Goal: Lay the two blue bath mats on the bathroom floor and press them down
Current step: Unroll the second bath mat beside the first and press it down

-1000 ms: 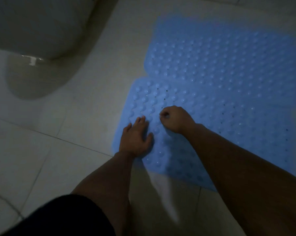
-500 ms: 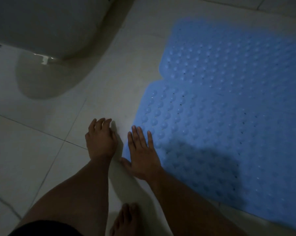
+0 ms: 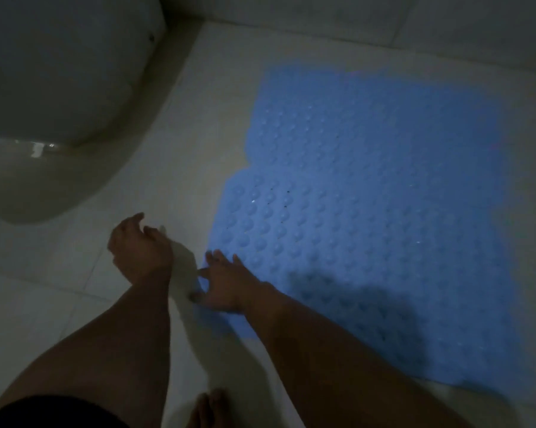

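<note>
Two bumpy blue bath mats lie flat on the pale tiled floor, one beyond the other. The near mat (image 3: 337, 242) overlaps the far mat (image 3: 384, 112), which reaches toward the wall. My right hand (image 3: 225, 281) rests with spread fingers on the near mat's left front corner. My left hand (image 3: 138, 245) hovers over bare tile just left of the mat, fingers loosely bent, holding nothing.
A white toilet (image 3: 53, 97) stands at the upper left, its base close to the mats' left edge. A tiled wall (image 3: 384, 17) runs along the top. My bare foot (image 3: 209, 409) shows at the bottom centre on the tiled floor (image 3: 38, 304).
Both hands came off the middle of the near mat and moved left. The right hand opened from a fist and lies flat at the mat's corner; the left hand has lifted off the tile.
</note>
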Action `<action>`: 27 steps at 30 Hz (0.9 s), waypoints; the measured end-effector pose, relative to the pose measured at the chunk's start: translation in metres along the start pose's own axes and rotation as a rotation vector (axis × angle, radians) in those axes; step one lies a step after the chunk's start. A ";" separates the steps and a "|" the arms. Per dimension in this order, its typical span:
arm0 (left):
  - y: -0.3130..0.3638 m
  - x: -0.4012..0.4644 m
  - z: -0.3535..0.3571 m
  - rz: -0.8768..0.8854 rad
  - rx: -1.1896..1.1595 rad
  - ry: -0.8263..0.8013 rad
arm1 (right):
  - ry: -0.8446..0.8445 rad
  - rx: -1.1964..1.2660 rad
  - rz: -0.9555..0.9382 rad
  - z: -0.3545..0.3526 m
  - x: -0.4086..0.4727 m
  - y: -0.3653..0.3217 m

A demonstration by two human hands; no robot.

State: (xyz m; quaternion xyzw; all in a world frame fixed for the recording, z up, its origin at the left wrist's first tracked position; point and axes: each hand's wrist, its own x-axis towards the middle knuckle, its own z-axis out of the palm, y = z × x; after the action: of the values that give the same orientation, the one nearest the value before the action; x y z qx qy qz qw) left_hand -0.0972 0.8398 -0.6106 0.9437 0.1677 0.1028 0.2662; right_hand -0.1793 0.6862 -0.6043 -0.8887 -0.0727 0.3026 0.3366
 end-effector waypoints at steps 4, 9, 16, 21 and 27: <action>0.055 -0.010 0.009 0.140 -0.008 -0.150 | 0.300 0.499 0.268 -0.076 -0.015 0.032; 0.119 -0.092 0.045 0.735 0.149 -0.460 | 0.518 0.290 0.434 -0.122 -0.093 0.118; 0.180 -0.190 0.092 0.918 0.137 -0.595 | 0.603 -0.008 0.667 -0.120 -0.192 0.207; 0.199 -0.211 0.114 0.949 0.169 -0.630 | 0.649 -0.051 0.669 -0.114 -0.210 0.246; 0.225 -0.226 0.086 0.828 0.216 -0.777 | 0.610 -0.007 0.688 -0.126 -0.237 0.218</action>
State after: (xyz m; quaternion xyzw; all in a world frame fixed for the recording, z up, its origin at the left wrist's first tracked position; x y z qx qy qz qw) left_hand -0.2228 0.5357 -0.5854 0.9210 -0.3160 -0.1735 0.1478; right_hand -0.3129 0.3708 -0.5540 -0.9108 0.3279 0.1211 0.2196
